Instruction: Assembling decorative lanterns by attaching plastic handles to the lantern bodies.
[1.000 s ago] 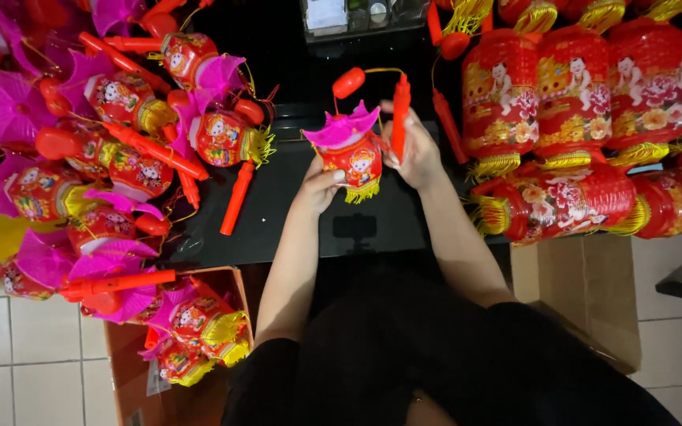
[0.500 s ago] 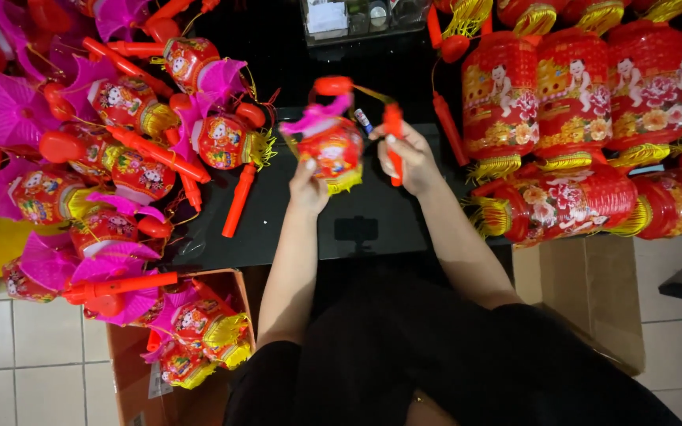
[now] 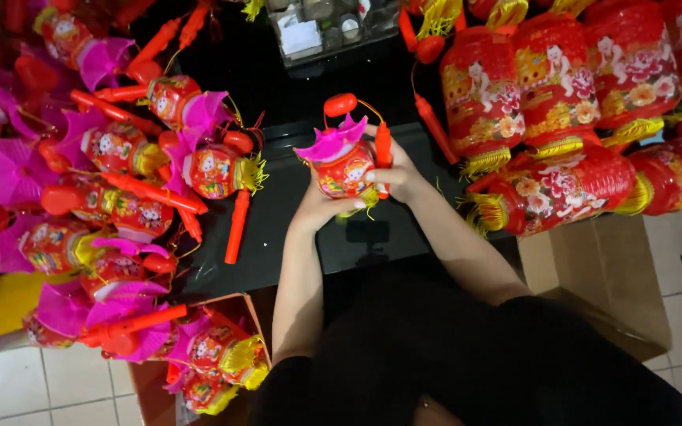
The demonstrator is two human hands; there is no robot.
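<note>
Both my hands hold one small red toy lantern (image 3: pixel 342 167) with a pink frilled top, a yellow fringe and a red handle stick on a thin wire. My left hand (image 3: pixel 315 210) cups its underside from the left. My right hand (image 3: pixel 399 175) grips the red handle stick (image 3: pixel 384 150) beside the lantern body. The lantern hangs just above a black table (image 3: pixel 278 229).
A heap of similar pink-topped lanterns (image 3: pixel 120 181) covers the table's left side. Large red cylindrical lanterns (image 3: pixel 562 87) with yellow fringes are stacked at the right. An open cardboard box (image 3: pixel 207 355) with more lanterns stands on the tiled floor at lower left; another box (image 3: pixel 601 276) at right.
The lantern in my hands has been turned and tilted, its pink top now pointing left and up. My hands shifted slightly around it over the table.
</note>
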